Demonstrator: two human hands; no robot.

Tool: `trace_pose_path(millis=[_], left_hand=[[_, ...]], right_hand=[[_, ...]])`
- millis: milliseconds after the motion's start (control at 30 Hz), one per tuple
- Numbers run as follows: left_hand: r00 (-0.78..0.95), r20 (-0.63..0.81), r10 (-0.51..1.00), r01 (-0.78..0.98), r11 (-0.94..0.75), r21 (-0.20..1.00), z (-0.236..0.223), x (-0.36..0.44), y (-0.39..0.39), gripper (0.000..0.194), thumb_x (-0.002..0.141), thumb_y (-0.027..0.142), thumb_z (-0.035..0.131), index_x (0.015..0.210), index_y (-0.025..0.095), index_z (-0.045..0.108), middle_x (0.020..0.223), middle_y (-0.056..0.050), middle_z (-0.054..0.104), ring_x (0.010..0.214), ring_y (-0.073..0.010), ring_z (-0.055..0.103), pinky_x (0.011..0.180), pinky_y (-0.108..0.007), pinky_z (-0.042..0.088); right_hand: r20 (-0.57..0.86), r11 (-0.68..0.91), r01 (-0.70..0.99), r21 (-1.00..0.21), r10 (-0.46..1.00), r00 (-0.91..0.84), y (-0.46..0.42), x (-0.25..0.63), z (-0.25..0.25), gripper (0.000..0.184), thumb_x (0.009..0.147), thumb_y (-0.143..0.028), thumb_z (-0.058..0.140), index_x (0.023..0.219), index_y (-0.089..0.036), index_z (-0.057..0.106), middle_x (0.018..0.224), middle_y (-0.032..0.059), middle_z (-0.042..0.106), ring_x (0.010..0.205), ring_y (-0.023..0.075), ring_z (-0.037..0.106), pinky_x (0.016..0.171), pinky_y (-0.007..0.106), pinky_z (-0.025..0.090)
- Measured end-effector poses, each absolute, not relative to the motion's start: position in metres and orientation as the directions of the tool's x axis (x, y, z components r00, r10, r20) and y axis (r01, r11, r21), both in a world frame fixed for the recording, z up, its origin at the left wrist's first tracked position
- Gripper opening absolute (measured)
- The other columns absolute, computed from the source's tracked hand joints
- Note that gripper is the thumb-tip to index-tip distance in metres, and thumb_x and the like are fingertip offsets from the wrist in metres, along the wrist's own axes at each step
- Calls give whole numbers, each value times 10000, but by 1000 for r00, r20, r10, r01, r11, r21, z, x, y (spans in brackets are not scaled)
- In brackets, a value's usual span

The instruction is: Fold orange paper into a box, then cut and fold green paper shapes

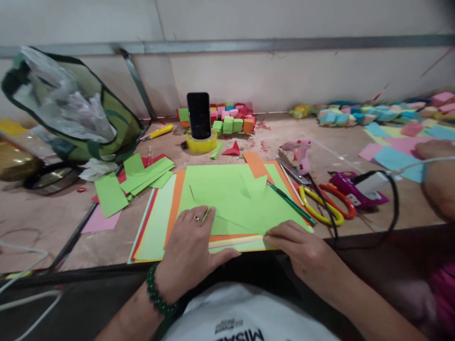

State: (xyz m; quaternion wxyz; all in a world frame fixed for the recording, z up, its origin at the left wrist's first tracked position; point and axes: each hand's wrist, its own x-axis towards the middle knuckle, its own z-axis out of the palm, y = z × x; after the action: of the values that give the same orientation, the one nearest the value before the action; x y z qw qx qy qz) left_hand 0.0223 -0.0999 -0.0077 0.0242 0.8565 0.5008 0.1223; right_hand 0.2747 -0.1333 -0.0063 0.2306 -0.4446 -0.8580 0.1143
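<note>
Near the front edge of the tabletop [88,248], press green paper [223,194] flat: left grip [190,246] spread on it, right grip [302,248] bunched, hold unclear.

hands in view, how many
3: left hand on the green paper, right hand at its near edge, a co-worker's hand at far right; another may be hidden.

Scissors [304,202], glue gun [302,154] and coloured paper [223,189] suggest a craft workshop.
</note>
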Motion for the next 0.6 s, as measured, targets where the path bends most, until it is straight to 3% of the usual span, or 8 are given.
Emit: trace_pose_path(millis=[133,267,333,400,500,600], left_hand=[[437,172,883,887,-455,81,-10,15,-102,777,775,713,478,1336,175,507,1298,-167,533,1141,-362,465,941,-522,363],[442,151,884,890,-454,53,-9,12,-102,791,760,757,434,1348,233,503,1310,-155,538,1131,-359,473,925,-520,363],[451,149,880,887,-461,40,-8,12,-101,813,741,774,434,1342,232,513,1288,-164,554,1124,-359,481,931,-519,357],[457,148,877,884,-466,34,-7,13,-100,831,723,784,445,1340,231,517,1277,-171,561,1125,-362,485,937,-522,351],[455,140,879,884,-465,50,-6,13,-100,856,697,796,464,1341,234,514,1285,-174,554,1133,-364,483,944,-527,346],[448,137,884,883,-461,85,-7,12,-102,894,675,814,465,1350,229,503,1306,-177,540,1143,-366,474,953,-540,341]], right_hand=[[296,568,726,-387,822,-486,-138,279,-3,392,859,-8,347,939,-183,688,867,77,685,816,172,608,674,278,528],[107,464,832,-305,884,-454,-124,273,9,368,845,-13,372,909,-202,681,850,58,656,765,160,605,642,257,482],[60,439,873,-212,898,-437,-108,265,15,391,831,-16,402,1074,-207,642,872,58,633,759,158,592,622,242,455],[49,511,852,-115,859,-509,-89,255,19,486,822,-31,450,1253,-236,540,941,69,611,866,186,575,676,250,442],[-9,475,880,-13,880,-475,-66,245,18,432,825,-70,493,1202,-266,570,943,82,583,816,189,565,572,238,375],[-75,369,929,-31,926,-370,-57,243,14,348,841,-93,486,1120,-258,612,872,67,576,691,152,560,502,235,303]])
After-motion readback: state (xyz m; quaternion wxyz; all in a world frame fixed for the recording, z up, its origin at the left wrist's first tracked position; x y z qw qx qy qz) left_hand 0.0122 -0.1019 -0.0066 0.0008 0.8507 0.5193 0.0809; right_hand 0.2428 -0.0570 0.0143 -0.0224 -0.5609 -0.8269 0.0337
